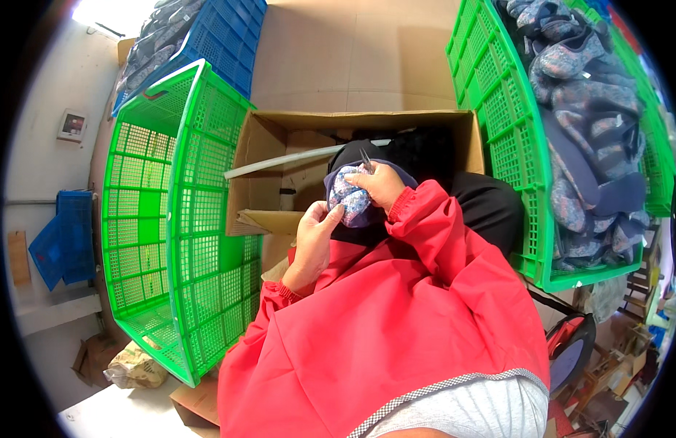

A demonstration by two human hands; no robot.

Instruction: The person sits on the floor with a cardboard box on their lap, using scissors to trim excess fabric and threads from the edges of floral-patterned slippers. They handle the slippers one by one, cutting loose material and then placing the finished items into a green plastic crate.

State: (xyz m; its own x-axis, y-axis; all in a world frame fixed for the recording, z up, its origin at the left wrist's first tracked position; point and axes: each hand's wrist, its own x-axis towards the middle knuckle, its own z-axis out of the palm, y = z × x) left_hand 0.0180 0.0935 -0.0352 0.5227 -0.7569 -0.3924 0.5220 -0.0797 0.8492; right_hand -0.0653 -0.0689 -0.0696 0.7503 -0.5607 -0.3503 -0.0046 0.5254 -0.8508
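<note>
Over my lap I hold a piece of floral cloth (348,191) in blue, pink and white, with a dark navy edge round it. It looks like a sewn slipper or shoe upper. My left hand (316,237) pinches its near edge between thumb and fingers. My right hand (385,186) is closed at the far right side of the piece. A small dark pointed tool (366,159), like thread snips, sticks out from the right fingers. Its handle is hidden in the hand. Both forearms are in red sleeves.
An open cardboard box (254,150) stands ahead of my knees, with a white tube (294,159) across it. At left is a green crate (214,197), with a filled blue crate (225,47) behind. Another green crate (498,131) at right holds many similar floral pieces (593,124).
</note>
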